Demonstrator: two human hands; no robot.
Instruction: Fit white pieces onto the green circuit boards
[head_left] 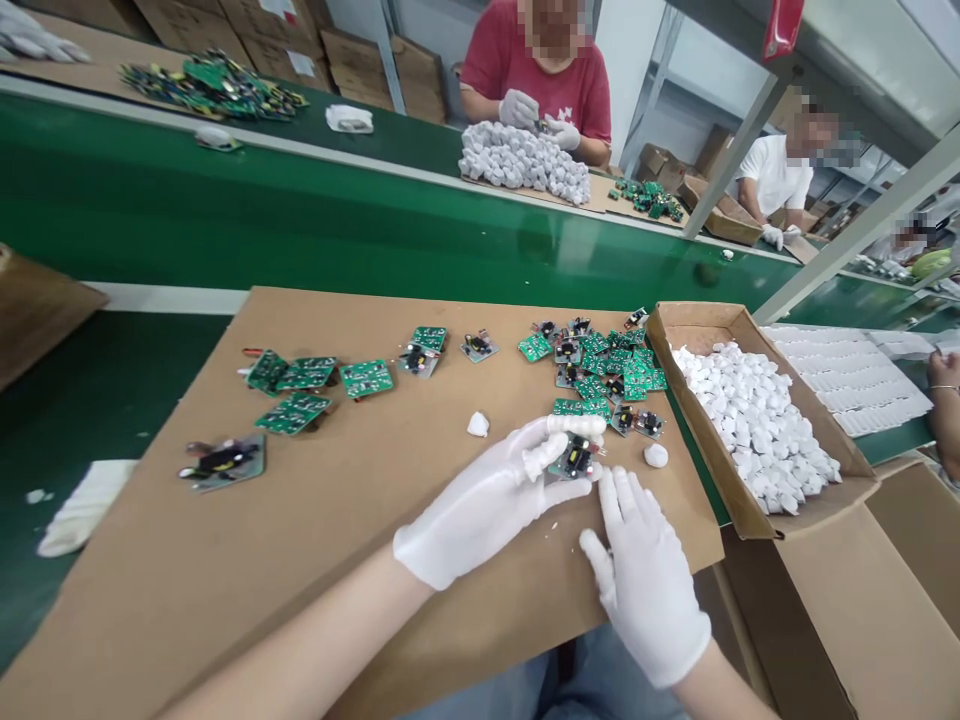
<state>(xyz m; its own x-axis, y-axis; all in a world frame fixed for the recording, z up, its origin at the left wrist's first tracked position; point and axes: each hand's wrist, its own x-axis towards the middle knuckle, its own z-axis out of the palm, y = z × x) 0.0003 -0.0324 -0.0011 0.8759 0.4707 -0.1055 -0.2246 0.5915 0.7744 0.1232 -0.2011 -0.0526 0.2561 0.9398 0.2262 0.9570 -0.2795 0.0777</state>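
My left hand [499,490], in a white glove, grips a small circuit board [576,458] with dark components facing up. My right hand [649,575], gloved as well, lies with its fingers stretched out just below that board, fingertips close to its edge; I see nothing held in it. A small white lump [655,456] sits above my right hand, and another white lump [478,425] lies left of the held board. Behind my left fingers is a cluster of green circuit boards [615,365]. More loose boards [366,378] are scattered to the left.
A brown cardboard sheet [337,540] covers the work surface. At right stands a cardboard tray [739,525] full of white lumps, with an open carton [862,600] below it. Across a green barrier [360,230], a gloved co-worker [536,75] handles parts behind a white heap [521,160].
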